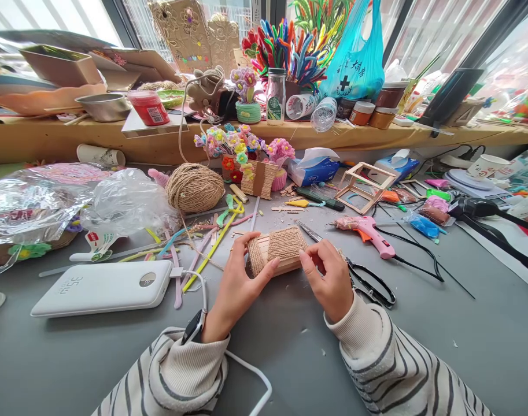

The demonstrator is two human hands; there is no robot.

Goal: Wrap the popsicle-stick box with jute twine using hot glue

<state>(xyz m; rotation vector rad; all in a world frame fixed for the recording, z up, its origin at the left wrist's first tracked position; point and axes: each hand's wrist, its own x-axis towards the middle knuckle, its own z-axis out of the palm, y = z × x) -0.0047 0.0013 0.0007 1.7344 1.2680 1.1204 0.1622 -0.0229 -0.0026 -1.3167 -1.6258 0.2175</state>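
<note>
Between my hands is a small wooden-stick box (285,248) partly wrapped in jute twine, with bare wood showing along its lower edge and in a strip on top. My left hand (242,274) grips its left end, thumb along the near side and fingers behind. At the right end, my right hand (328,274) has thumb and forefinger pinched together by the twine; whatever lies between the fingertips is too small to make out. Black-handled scissors (370,283) lie just beyond and right of my right hand. A ball of jute twine (195,188) rests behind, a strand trailing toward the box.
A white power bank (103,289) with a cable lies at left. On the right are a pink glue gun (368,231) and a wooden stick frame (363,185). Coloured pipe cleaners (216,245) litter the middle left. Behind, a ledge (159,141) holds jars and craft supplies.
</note>
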